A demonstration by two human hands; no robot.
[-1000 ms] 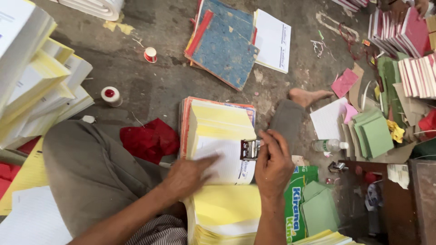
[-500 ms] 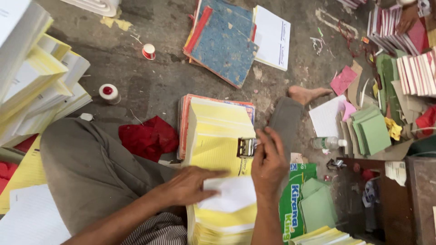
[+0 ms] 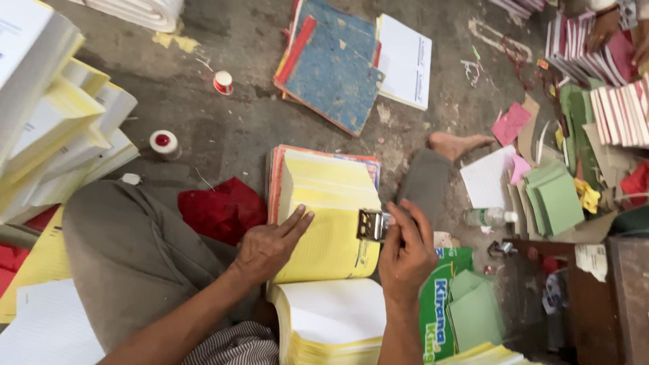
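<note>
Left hand (image 3: 269, 247): is being laid flat, fingers spread, on the yellow ruled sheet (image 3: 331, 245) at its left edge; the sheet appears to be pinned so that it cannot slide.
Right hand (image 3: 405, 251): is being closed around the metal stamping tool (image 3: 372, 225), fingers curled over it; the grip seems intended to keep the tool square on the sheet's right margin.
Yellow ruled sheet: is being kept on top of the thick paper pad (image 3: 318, 182), directly before the seated person, between the knees.
White stack (image 3: 334, 318): is being kept just below the pad, nearest the body, likely for easy reach.
Red cloth (image 3: 223, 206): is lying left of the pad on the floor.
Blue-covered books (image 3: 331, 61): are being stored well apart, further up the floor.
</note>
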